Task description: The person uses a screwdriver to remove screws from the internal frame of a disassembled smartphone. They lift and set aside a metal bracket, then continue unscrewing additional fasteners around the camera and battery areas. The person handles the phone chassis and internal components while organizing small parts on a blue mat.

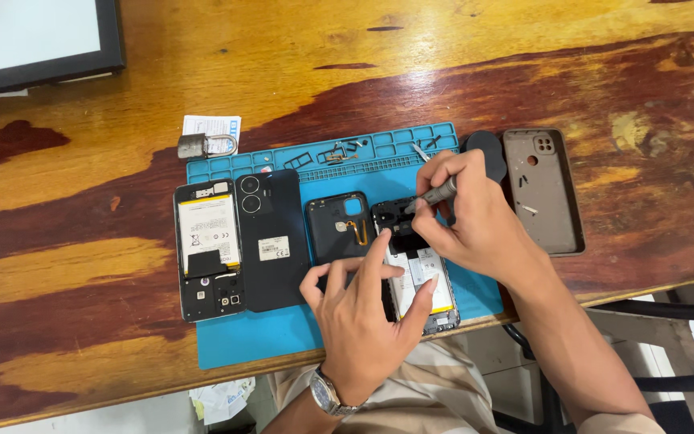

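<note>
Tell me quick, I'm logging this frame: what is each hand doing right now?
Left hand: open, fingers spread, pressing on the opened phone.
Right hand: closed on a small screwdriver, tip at the phone's upper end.

bench (pixel 443 72): glossy varnished wood, streaky grain | mat (pixel 234 341): matt blue rubbery | padlock (pixel 194 146): dull metal | back cover (pixel 544 193): matt grey plastic | screwdriver (pixel 435 194): metal shaft | wristwatch (pixel 327 394): shiny metal

Padlock (pixel 206 145) behind mat (pixel 234 337), back cover (pixel 543 191) right
</note>
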